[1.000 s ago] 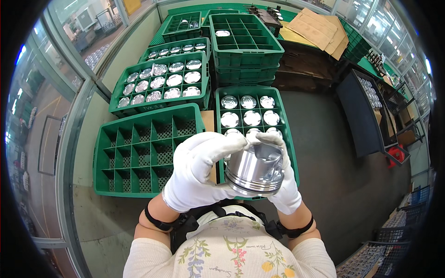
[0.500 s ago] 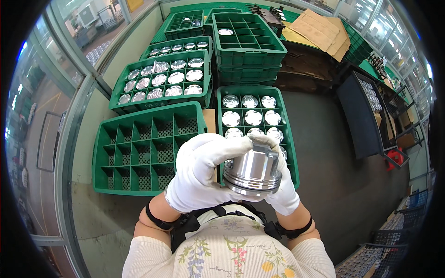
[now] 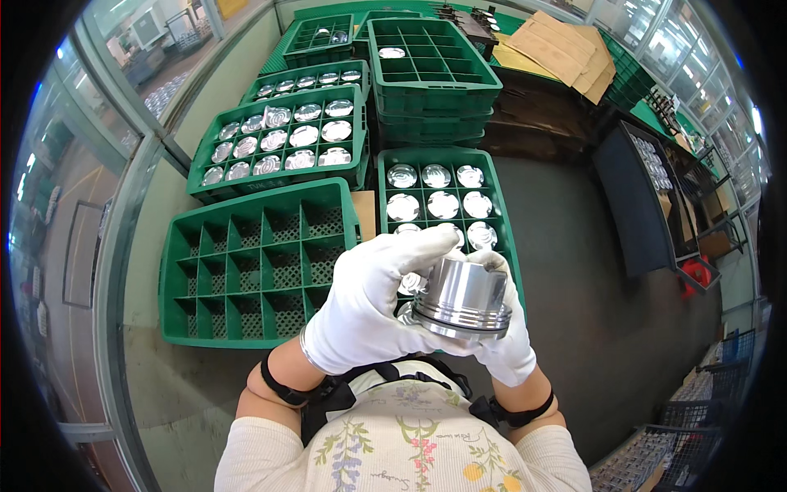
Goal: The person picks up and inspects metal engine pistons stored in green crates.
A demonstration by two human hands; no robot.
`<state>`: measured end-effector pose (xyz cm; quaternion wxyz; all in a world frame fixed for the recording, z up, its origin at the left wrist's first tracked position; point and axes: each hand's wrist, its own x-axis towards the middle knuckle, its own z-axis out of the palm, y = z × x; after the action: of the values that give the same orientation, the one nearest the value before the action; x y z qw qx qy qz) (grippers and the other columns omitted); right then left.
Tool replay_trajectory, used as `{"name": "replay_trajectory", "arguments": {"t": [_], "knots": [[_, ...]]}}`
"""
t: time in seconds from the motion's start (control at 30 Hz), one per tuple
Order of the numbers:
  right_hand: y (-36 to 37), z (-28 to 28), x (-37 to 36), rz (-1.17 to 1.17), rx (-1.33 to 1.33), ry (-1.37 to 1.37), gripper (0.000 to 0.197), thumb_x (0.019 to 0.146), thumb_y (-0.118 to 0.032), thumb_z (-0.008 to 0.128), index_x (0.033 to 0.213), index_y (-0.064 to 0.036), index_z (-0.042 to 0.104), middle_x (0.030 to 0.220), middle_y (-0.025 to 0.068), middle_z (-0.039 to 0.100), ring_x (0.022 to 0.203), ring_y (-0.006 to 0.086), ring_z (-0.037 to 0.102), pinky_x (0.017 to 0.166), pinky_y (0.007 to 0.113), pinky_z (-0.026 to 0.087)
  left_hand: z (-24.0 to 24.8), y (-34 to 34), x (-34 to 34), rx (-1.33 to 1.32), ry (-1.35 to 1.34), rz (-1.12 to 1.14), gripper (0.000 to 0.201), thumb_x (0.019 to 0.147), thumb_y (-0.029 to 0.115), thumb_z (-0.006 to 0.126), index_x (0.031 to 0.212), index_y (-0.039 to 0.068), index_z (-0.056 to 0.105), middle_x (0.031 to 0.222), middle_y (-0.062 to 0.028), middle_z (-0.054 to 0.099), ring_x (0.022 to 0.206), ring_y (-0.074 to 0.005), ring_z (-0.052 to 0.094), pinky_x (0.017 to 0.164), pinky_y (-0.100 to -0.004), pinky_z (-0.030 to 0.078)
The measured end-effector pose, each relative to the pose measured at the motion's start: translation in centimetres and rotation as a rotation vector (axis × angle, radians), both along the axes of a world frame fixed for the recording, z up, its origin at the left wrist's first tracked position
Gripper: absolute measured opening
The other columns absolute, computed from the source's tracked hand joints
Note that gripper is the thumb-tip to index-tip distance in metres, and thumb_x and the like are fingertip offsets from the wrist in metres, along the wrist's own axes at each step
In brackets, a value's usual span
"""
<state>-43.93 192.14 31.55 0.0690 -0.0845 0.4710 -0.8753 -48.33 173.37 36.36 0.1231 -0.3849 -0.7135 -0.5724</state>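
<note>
In front of my chest I hold a shiny metal piston [image 3: 464,297] between both white-gloved hands. Its ring grooves face down toward me and its open skirt end points up and away. My left hand [image 3: 373,299] closes round its left side, thumb stretched along the top edge. From the right, my right hand [image 3: 510,336] grips the far side and bottom, its fingers partly hidden behind the metal. Just beyond the hands lies a green divided crate [image 3: 502,197] with pistons in its cells, partly covered by the gloves. Left of them is a green crate [image 3: 348,215] with bare cells.
Another crate full of pistons [image 3: 194,176] sits beyond the bare one. A stack of green crates [image 3: 434,97] rises at the far middle. Cardboard sheets [image 3: 557,47] lie on the bench at far right. A dark cabinet [image 3: 627,213] and red stool [image 3: 697,275] stand right.
Both hands have shifted slightly right with the piston, which has turned and tilted a little. The crates appear slightly shifted left in view.
</note>
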Motion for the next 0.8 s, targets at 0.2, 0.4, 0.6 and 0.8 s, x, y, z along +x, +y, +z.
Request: {"name": "replay_trajectory", "arguments": {"t": [0.2,0.4,0.6,0.8], "knots": [[1.1,0.5,1.4,0.0,-0.164,-0.109,0.047,0.089,-0.016,0.068,0.127,-0.012,0.04,0.127,0.0101,0.051,0.116,0.0217,0.057,0.096,0.037,0.053,-0.3,1.9,-1.1,-0.177,0.056,0.005,0.078,0.051,0.03,0.096,0.117,0.006,0.062,0.105,-0.0078,0.069,0.091,-0.0222,0.065,0.081,-0.0323,0.052],[3.2,-0.7,3.0,-0.142,-0.023,-0.12,0.033,0.105,-0.033,0.034,0.124,-0.0095,0.048,0.125,0.011,0.055,0.115,0.0222,0.058,0.098,0.04,0.052,-0.8,4.8,-1.4,-0.157,0.066,-0.168,0.063,0.061,0.026,0.087,0.118,0.011,0.065,0.095,-0.0061,0.068,0.081,-0.0244,0.063,0.072,-0.0344,0.05],[4.8,-1.4,5.1,-0.248,-0.126,-0.232,0.042,0.103,-0.025,0.04,0.137,-0.0013,0.04,0.128,0.0117,0.054,0.117,0.0209,0.057,0.1,0.035,0.049,-1.9,7.0,-1.2,-0.2,0.074,-0.294,0.063,0.057,0.025,0.088,0.114,0.01,0.064,0.095,-0.0064,0.068,0.08,-0.0258,0.062,0.072,-0.0359,0.05],[5.5,-0.5,5.6,-0.231,-0.141,-0.144,0.049,0.101,-0.021,0.043,0.141,0.0063,0.037,0.135,0.0147,0.051,0.122,0.0195,0.054,0.103,0.033,0.045,-2.0,8.4,-1.0,-0.162,0.24,-0.315,0.063,0.048,0.02,0.084,0.108,0.011,0.066,0.098,-0.0045,0.066,0.081,-0.025,0.061,0.07,-0.0354,0.049]]}}
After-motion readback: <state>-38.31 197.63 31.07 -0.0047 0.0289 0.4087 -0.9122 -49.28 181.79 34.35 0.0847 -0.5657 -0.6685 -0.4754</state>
